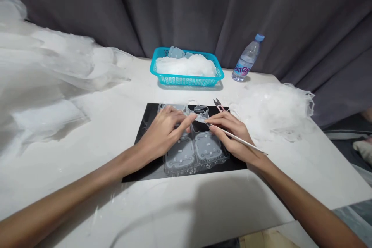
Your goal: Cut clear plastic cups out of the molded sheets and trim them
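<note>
A translucent moulded plastic sheet (pixel 180 153) with rounded-square panels lies on a black mat (pixel 151 164). My left hand (pixel 170 128) holds the sheet's far left part, fingers curled over it and thumb stretched to the right. Between thumb and fingers of my right hand (pixel 232 133) is a slim white pen-like tool (pixel 238 139). Its tip points at a loose, curling edge (pixel 200 117) of the sheet, close to my left thumb; the exact contact is too small to tell. Behind my right hand lie thread snips (pixel 219 104) with dark blades and pinkish handles.
A turquoise basket (pixel 188 80) at the back holds white, filmy material and translucent pieces. Right of it stands a water bottle (pixel 245 62). Piles of translucent sheets (pixel 58 58) and whitish scraps (pixel 279 110) flank the mat on the white table (pixel 157 209). A grey curtain (pixel 186 7) hangs behind.
</note>
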Available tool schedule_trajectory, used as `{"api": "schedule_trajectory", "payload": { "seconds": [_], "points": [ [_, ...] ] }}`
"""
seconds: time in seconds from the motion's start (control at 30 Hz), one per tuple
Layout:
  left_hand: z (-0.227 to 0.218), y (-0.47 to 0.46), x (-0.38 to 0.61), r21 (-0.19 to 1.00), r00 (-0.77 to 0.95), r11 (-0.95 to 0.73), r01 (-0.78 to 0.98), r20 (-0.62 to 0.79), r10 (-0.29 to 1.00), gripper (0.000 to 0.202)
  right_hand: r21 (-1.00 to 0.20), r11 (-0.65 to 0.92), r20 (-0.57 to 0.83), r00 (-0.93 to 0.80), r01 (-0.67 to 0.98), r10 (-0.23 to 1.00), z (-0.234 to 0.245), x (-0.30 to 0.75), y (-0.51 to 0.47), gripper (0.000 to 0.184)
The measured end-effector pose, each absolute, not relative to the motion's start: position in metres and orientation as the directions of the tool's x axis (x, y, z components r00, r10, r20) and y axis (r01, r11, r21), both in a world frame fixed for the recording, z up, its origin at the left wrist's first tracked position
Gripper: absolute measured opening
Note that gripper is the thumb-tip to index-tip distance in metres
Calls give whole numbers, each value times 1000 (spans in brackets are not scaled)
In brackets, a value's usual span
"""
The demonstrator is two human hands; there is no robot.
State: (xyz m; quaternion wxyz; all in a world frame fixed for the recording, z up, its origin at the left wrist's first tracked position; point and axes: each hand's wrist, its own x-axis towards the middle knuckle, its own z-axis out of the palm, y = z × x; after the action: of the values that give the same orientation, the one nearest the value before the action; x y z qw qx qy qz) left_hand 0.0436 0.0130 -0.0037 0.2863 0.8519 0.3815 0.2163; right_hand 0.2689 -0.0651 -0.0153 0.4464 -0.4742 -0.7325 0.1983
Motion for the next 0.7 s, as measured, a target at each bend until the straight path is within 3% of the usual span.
{"api": "schedule_trajectory", "payload": {
  "seconds": [0.07,0.17,0.27,0.4,0.53,0.63,0.7],
  "points": [
    [6,15,49,757,608,-387,526,-16,794,65,-719,495,480,-166,489,862,-17,266,-68,22],
    [10,18,55,910,631,-23,413,-268,728,51,-734,515,465,-226,442,856,-15,264,-72,25],
    [8,19,56,941,658,205,268,-334,675,37,-789,462,419,-197,404,887,-8,270,-77,30],
    [5,17,54,927,637,318,199,-369,677,29,-796,411,436,-50,444,898,0,284,-78,23],
    [2,16,54,899,605,404,170,-419,677,30,-631,413,513,-46,657,857,-10,291,-72,43],
    [-1,16,54,887,605,436,149,-431,670,31,-512,383,519,-78,769,851,-22,292,-66,34],
    [-2,15,54,885,617,445,135,-427,662,31,-526,361,466,-94,770,880,-27,293,-64,33]
  ]
}}
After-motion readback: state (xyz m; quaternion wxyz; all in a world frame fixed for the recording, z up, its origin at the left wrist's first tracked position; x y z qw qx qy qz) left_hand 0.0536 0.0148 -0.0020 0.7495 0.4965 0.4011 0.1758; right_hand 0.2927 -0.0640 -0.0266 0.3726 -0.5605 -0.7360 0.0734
